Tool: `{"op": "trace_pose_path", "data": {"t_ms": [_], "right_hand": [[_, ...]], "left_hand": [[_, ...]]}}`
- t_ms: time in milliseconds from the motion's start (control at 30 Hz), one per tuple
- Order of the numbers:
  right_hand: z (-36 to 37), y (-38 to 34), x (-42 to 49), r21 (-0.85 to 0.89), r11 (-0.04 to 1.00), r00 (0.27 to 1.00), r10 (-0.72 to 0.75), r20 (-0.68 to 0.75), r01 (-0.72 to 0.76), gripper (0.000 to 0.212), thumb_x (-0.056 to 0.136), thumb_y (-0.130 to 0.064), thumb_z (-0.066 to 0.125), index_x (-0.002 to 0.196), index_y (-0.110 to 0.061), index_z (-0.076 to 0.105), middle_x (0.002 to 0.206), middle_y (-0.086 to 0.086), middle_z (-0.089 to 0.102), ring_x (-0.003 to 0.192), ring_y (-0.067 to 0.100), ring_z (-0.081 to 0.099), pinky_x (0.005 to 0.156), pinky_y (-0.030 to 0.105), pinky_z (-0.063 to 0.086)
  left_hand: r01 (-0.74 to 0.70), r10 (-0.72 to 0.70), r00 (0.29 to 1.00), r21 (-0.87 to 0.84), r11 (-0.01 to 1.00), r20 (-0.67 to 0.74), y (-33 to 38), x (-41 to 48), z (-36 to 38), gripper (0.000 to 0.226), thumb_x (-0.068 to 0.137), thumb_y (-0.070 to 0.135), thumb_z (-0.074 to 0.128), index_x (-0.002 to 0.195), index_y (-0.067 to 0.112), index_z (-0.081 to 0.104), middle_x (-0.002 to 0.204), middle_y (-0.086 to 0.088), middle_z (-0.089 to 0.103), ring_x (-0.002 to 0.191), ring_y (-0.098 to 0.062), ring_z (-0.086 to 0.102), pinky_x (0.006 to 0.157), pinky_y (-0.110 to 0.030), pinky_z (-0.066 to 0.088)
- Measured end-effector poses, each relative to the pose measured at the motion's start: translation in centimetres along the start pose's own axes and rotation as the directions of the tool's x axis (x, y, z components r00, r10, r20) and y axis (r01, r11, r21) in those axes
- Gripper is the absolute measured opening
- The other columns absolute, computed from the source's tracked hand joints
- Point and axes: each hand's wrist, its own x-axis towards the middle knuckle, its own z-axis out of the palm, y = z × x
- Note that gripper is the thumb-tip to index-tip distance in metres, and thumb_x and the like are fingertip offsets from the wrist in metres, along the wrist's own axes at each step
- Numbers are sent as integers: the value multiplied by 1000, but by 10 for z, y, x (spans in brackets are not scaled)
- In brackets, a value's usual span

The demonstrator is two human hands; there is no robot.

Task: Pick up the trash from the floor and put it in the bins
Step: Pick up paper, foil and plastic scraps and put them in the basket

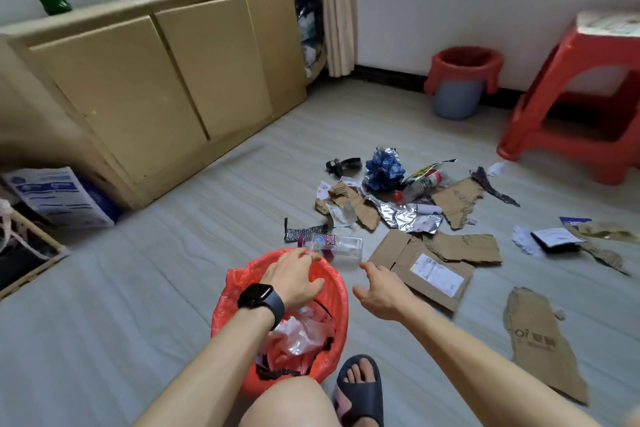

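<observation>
red-lined bin at the edge of the litter, one hand steadying it, the other out for the next piece

beyond the bin and off to its right the floor carries the bulk of what is left: torn cardboard, crumpled foil and a blue wrapper, with a second bin well beyond it by the wall. the near bin already holds clear plastic scraps, so i'd put the job partway through, in the picking-up step. a labelled cardboard sheet lies just right of the bin, and a clear soda bottle lies on its side just past the bin's far rim. the left hand curls over that far rim, gripping the liner. the right hand hovers just right of the bin, fingers apart and holding nothing, near both bottle and sheet. the next move, i'd say, is to close on one of them and drop it in.
</observation>
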Motion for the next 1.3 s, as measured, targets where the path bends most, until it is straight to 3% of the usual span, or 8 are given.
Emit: {"op": "trace_pose_path", "data": {"t_ms": [167, 400, 700, 900, 1033, 1133, 1233, 1300], "right_hand": [[-44, 29, 11, -50, 992, 990, 108, -87, -112, 60, 93, -38, 45, 147, -14, 33, 141, 18, 46, 127, 37, 45, 104, 43, 42], [-77, 79, 35, -22, 977, 967, 209, -143, -214, 60, 93, -37, 44, 147, -14, 30, 146, 17, 40, 132, 35, 41, 108, 43, 39], [-108, 129, 105, 1, 988, 962, 148, -231, -151, 64, 95, -41, 46, 151, -19, 25, 151, 10, 36, 134, 29, 40, 109, 41, 39], [-107, 186, 219, 31, 985, 931, 170, -321, -169, 66, 91, -45, 52, 148, -19, 31, 154, 12, 29, 135, 34, 36, 108, 44, 38], [-74, 227, 297, -39, 973, 932, 206, -299, -228, 74, 89, -45, 57, 152, -19, 27, 160, 16, 16, 144, 39, 17, 116, 49, 25], [-69, 248, 335, -170, 947, 937, 223, -270, -274, 84, 87, -58, 59, 154, -25, 21, 163, 15, 2, 148, 40, 5, 119, 52, 17], [-80, 259, 366, -218, 932, 950, 254, -179, -290, 108, 74, -77, 62, 155, -39, 2, 163, 10, -16, 149, 43, -5, 118, 61, 15], [-85, 265, 380, -207, 923, 946, 318, -69, -325, 124, 61, -86, 64, 152, -46, -11, 160, 8, -29, 148, 46, -11, 116, 66, 14]], "left_hand": [[-60, 60, 998, 9, 998, -22, 31, 13, -28, 49, 87, 41, 53, 135, 31, 51, 145, 4, 42, 135, -19, 40, 109, -33, 36], [-17, 13, 999, 132, 991, 33, 44, 73, -32, 56, 86, 45, 51, 140, 31, 45, 147, 3, 39, 134, -22, 41, 108, -38, 36], [231, -241, 959, 79, 970, 151, 25, 196, 23, 62, 82, 54, 46, 140, 34, 43, 141, -2, 44, 126, -30, 48, 105, -43, 41], [458, -444, 878, -46, 888, 177, -8, 314, 69, 89, 72, 75, 43, 140, 18, 41, 137, -16, 49, 121, -38, 53, 100, -44, 46], [621, -590, 776, -108, 776, 222, -31, 370, 119, 96, 80, 76, 49, 150, 15, 25, 148, -26, 33, 134, -44, 38, 107, -45, 35], [698, -651, 711, -152, 700, 267, -44, 403, 142, 105, 77, 84, 42, 154, 16, 19, 155, -29, 19, 143, -46, 20, 114, -49, 25], [694, -642, 714, -161, 702, 280, -57, 433, 166, 121, 60, 96, 29, 148, 13, 36, 151, -22, 36, 138, -46, 33, 112, -54, 30], [718, -672, 694, -187, 671, 256, -65, 446, 187, 113, 54, 93, 28, 135, 18, 51, 139, -21, 51, 127, -47, 46, 106, -55, 37]]}}
